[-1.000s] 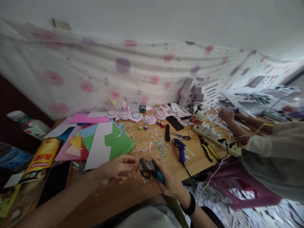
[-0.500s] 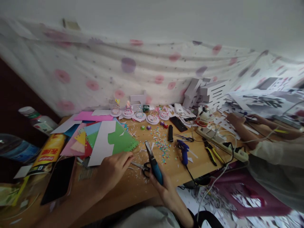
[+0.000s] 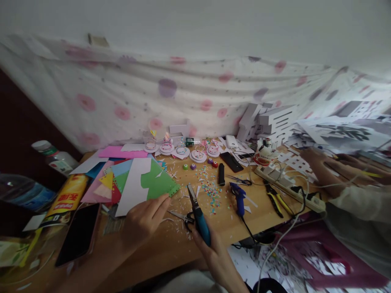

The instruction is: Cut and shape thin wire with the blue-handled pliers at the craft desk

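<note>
My right hand (image 3: 215, 252) grips the blue handles of a pair of pliers (image 3: 198, 215), whose metal jaws point up and away over the wooden table (image 3: 171, 244). My left hand (image 3: 143, 217) rests on the table with fingers spread, its fingertips at the near edge of a green paper sheet (image 3: 157, 183) that lies on a white sheet (image 3: 132, 185). Small black-handled scissors (image 3: 182, 215) lie between my two hands. Paper scraps and coloured confetti (image 3: 210, 191) are scattered just beyond.
Coloured papers (image 3: 106, 179) lie at the left, with a black phone (image 3: 79, 234), a yellow packet (image 3: 65, 197) and bottles (image 3: 55, 156). A blue glue gun (image 3: 240, 197), yellow pliers (image 3: 276, 199), a power strip (image 3: 290, 187) and small round crafts (image 3: 197, 154) lie farther out. Another person's arms (image 3: 330, 175) work at the right.
My right hand turned the pliers from lying low between both hands to jaws pointing up. My left hand let go, opened and moved onto the table by the green paper.
</note>
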The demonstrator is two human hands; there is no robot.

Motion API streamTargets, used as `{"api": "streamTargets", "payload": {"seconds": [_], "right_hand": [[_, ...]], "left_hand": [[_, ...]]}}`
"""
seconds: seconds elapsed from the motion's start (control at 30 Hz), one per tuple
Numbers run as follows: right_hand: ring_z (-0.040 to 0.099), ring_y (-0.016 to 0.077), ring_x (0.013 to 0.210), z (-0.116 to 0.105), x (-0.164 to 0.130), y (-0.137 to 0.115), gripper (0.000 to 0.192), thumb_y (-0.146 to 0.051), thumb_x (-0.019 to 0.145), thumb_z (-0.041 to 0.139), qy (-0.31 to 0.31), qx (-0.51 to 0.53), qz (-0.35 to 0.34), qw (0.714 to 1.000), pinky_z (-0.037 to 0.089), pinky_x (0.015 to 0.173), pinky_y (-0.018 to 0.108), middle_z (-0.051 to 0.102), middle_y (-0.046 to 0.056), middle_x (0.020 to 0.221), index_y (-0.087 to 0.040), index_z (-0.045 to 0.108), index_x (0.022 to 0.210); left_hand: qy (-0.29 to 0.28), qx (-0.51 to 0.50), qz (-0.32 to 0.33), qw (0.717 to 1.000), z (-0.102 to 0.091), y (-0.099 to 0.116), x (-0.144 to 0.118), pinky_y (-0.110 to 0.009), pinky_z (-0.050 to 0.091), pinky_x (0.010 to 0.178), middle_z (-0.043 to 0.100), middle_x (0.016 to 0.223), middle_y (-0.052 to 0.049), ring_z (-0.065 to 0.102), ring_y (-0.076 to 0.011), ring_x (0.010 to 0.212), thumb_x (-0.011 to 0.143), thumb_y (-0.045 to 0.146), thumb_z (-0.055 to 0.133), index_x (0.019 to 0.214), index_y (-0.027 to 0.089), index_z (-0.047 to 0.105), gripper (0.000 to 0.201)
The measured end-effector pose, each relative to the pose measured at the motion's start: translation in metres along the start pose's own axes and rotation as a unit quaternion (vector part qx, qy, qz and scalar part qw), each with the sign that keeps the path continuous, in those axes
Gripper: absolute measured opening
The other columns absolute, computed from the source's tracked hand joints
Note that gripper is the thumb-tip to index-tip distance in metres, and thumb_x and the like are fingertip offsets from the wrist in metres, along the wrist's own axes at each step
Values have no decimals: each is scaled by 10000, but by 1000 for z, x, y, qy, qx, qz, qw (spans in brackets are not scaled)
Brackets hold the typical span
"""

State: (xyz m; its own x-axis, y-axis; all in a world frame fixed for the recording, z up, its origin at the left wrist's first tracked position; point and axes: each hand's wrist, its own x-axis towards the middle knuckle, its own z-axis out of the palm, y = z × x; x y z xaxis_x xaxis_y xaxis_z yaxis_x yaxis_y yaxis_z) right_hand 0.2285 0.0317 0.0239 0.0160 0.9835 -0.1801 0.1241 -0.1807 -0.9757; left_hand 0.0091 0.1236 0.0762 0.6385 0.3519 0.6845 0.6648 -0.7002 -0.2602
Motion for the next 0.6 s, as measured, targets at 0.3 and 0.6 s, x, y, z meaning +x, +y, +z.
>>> {"api": "streamTargets", "payload": {"seconds": [0.3,0.6], "right_hand": [[531,326,1297,1,6,4,545,-563,943,536,30,-40,-33,998,365,1147,515,640,114,1306,-237,530,1380],[563,337,1259,-5,10,-3,527,-576,929,553,23,-65,-35,997,393,1109,514,659,119,1306,-226,577,1322]], "left_hand": [[-57,-135,-119,982,9,2,1,-233,598,762,766,1006,-52,746,-149,883,994,111,437,1074,146,670,248],[-73,-148,-126,978,3,2,-2,-263,603,777,754,991,-41,739,-153,881,999,142,440,1109,176,656,244]]}}
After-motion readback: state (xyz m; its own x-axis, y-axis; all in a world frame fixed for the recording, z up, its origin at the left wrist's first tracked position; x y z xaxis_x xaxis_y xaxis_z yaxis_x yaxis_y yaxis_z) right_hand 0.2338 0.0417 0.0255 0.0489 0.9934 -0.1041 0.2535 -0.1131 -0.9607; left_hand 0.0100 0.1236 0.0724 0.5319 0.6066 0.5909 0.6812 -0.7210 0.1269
